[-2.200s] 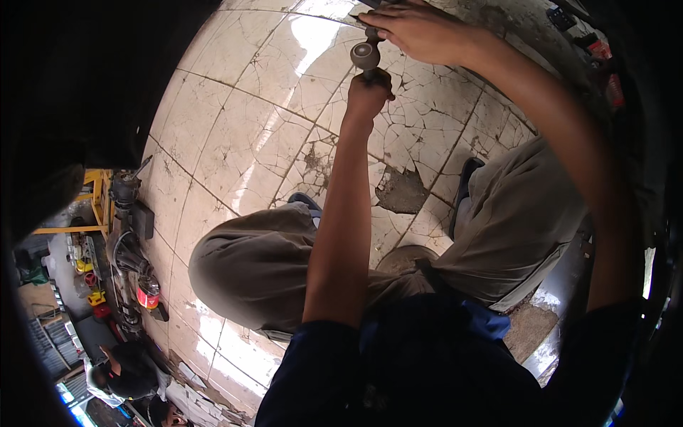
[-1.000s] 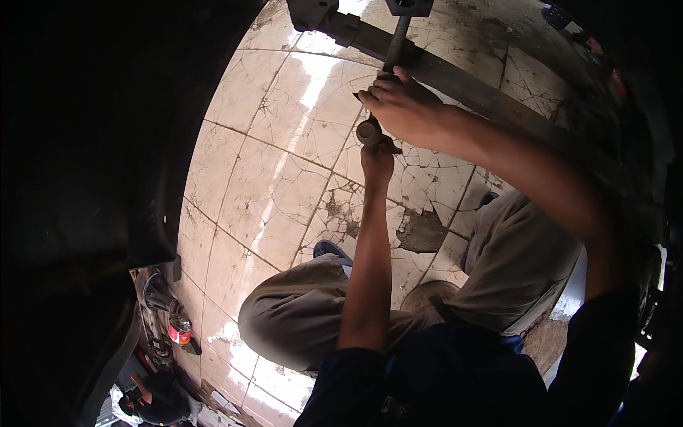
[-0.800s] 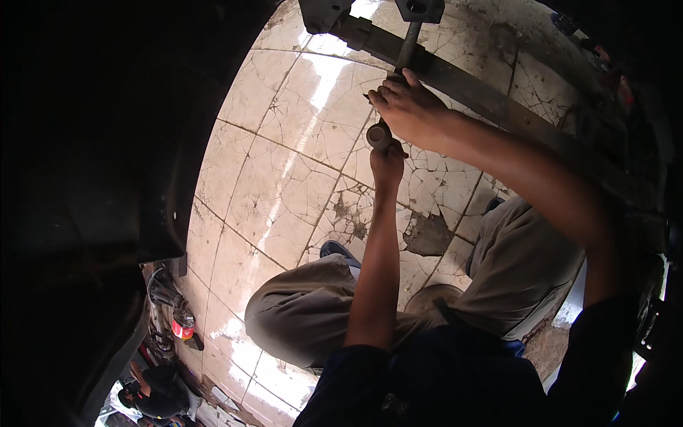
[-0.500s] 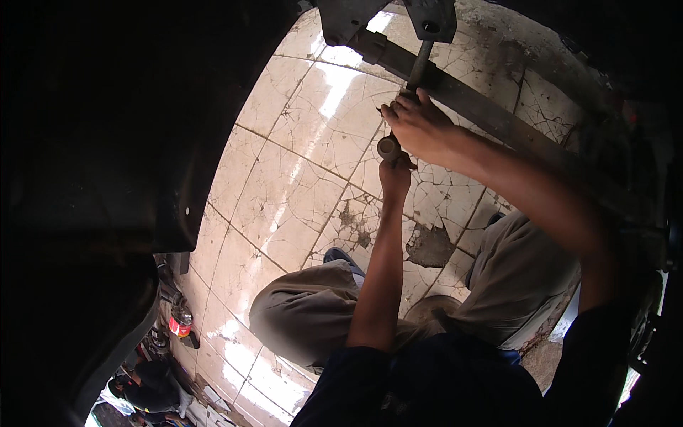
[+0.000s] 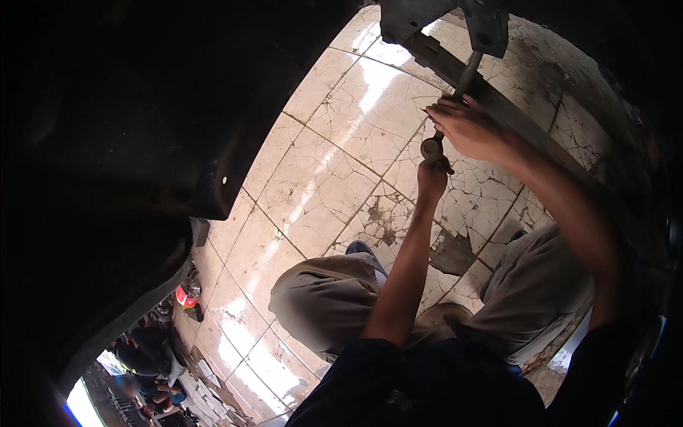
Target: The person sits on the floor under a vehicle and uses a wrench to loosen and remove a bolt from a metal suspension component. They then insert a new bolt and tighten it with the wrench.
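Note:
Under a vehicle, a metal tie rod (image 5: 469, 73) runs down from a dark bracket, ending in a tie rod end (image 5: 431, 149) with a round joint head. My left hand (image 5: 432, 178) is closed just below that round head, its fingers wrapped about the lower part of the joint. Higher up, my right hand (image 5: 471, 132) is closed around the shaft, with its fingers reaching over the far side. The palm and fingers hide the part of the shaft between the head and the bare rod.
The dark bracket (image 5: 491, 32) hangs at the top, and a long dark beam (image 5: 523, 117) slants down to the right. A black panel (image 5: 142, 142) fills the left. Cracked tiles (image 5: 341, 142) lie below. A red-labelled bottle (image 5: 188, 293) and people sit at lower left.
The whole scene has shifted to the right in the picture as the view turned. Both hands stay on the tie rod, with little visible change in their grip.

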`<state>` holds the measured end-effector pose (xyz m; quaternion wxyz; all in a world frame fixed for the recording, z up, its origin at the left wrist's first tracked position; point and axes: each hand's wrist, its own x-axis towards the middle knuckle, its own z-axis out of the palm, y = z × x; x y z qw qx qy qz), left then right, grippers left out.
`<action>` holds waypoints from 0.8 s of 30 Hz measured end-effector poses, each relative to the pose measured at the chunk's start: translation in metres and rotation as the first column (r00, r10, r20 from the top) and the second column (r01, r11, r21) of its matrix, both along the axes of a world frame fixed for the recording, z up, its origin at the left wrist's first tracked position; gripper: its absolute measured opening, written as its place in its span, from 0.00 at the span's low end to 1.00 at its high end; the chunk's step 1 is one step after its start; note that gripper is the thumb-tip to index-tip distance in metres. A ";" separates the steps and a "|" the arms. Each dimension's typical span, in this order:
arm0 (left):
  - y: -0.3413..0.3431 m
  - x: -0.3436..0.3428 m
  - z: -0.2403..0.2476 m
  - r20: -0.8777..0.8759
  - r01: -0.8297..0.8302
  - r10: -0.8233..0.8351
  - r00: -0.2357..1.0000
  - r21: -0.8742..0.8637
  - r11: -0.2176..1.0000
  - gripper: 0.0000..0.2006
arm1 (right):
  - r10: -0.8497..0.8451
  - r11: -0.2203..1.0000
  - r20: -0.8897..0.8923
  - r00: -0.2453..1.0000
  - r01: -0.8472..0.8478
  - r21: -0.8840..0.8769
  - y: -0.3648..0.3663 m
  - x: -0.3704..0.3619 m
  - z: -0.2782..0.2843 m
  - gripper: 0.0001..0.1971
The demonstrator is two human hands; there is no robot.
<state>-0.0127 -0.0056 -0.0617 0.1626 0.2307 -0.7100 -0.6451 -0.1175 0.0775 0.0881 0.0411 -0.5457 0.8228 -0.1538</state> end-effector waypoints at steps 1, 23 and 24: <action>0.000 0.000 0.000 0.005 -0.001 0.001 1.000 0.008 1.000 0.11 | -0.019 1.000 -0.010 1.000 0.020 0.009 -0.001 0.007 -0.001 0.19; -0.011 -0.006 0.007 0.130 0.192 -0.205 0.970 0.103 0.976 0.13 | 0.102 0.995 -0.284 0.953 -0.099 0.027 0.019 -0.021 -0.008 0.21; -0.016 -0.007 0.005 0.138 0.221 -0.225 0.965 0.039 0.974 0.15 | 0.097 0.995 -0.231 0.968 -0.095 0.020 0.017 -0.019 -0.006 0.21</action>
